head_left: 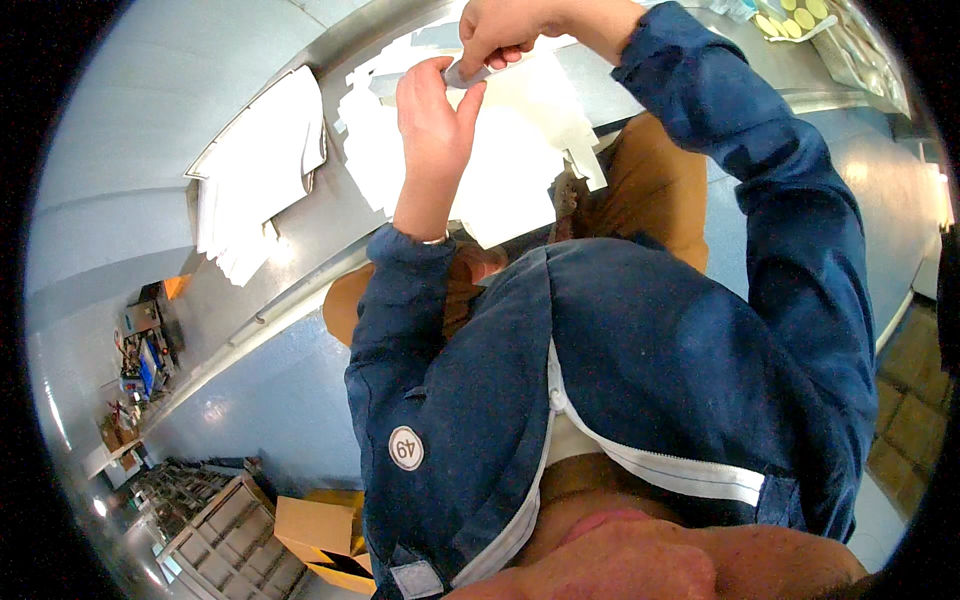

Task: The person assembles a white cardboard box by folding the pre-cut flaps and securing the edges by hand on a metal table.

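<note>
At the far edge of the view, both my hands meet over white sheets [520, 150] spread in an uneven, overlapping pile on a metal table [352, 165]. A small greyish flat piece [462, 76] sits between my fingers; its exact kind cannot be made out. My left hand [435, 125] pinches it between thumb and fingers. From the upper right, my right hand [515, 25] reaches down with its fingers bent and closed on the same piece. One narrow white strip [588, 165] sticks out from the pile's near right side.
Another stack of white sheets [262, 150] lies left on the table. At the upper right is a clear bag with round yellow-green pieces [795, 18]. Lower left are a cardboard box [312, 525], a grey drawer unit [225, 545] and cluttered tools [148, 350].
</note>
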The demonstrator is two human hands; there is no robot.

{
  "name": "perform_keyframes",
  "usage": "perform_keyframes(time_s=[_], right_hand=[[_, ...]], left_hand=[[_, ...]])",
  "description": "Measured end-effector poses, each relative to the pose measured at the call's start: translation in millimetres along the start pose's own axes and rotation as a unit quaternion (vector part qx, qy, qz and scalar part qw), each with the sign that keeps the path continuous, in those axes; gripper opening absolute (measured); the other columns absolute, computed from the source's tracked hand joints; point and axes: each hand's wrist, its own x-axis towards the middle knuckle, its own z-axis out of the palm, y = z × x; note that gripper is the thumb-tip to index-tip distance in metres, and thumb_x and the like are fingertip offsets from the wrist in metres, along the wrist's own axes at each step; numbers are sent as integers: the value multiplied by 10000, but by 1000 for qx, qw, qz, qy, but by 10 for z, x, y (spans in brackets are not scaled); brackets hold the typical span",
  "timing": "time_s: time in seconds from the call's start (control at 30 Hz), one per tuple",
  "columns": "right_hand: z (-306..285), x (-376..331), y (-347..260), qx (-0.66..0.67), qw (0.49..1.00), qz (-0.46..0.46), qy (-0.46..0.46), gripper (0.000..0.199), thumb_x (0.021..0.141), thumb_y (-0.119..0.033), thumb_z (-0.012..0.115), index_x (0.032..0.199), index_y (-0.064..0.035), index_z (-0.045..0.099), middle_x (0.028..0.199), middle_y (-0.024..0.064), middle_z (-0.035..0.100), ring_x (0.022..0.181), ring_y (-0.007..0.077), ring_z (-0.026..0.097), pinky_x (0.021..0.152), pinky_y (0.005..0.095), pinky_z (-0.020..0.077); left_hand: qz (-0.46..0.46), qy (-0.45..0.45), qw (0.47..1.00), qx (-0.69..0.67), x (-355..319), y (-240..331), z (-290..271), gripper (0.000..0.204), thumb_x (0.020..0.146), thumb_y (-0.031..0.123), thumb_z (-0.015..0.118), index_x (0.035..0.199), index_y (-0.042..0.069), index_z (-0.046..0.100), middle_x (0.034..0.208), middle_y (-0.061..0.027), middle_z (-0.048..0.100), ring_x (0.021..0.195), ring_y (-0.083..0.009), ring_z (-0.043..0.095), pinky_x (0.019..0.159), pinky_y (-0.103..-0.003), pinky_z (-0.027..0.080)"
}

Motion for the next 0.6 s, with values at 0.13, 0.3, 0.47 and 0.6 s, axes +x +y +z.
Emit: perform_keyframes(time_s=[0.13, 0.3, 0.47, 0.6], right_hand=[[-195, -558, -443, -140, 989, -56, 3, 385, 880, -372, 750, 998, -6, 718, 908, 83, 706, 796, 208, 637, 714, 304, 506], [-206, -1052, -794, -289, 941, -165, 65, 217, 930, -196, 648, 956, 4, 727, 905, 142, 742, 794, 271, 678, 803, 387, 550], [-422, -1448, -916, -372, 883, -247, 147, 166, 911, -142, 638, 885, -18, 745, 803, 133, 738, 754, 284, 698, 914, 442, 525], [-549, -1233, -886, -388, 867, -234, 207, 183, 932, -143, 610, 878, -16, 730, 761, 112, 715, 721, 292, 664, 1024, 504, 415]], left_hand=[[12, 30, 999, -17, 104, 106, -229, 411, 842, 191, 795, 1148, -4, 602, 1037, -177, 630, 965, -364, 589, 858, -458, 473], [32, 38, 999, -13, 280, 343, -372, 381, 836, 222, 806, 1089, -4, 633, 968, -138, 648, 905, -335, 592, 817, -439, 474], [33, 38, 999, -16, 499, 597, -629, 389, 807, 291, 833, 1065, 38, 689, 959, -116, 663, 875, -306, 586, 814, -408, 477], [51, 73, 991, -95, 574, 453, -754, 463, 858, 258, 820, 1242, 47, 669, 1040, -82, 689, 986, -220, 644, 939, -358, 502]])
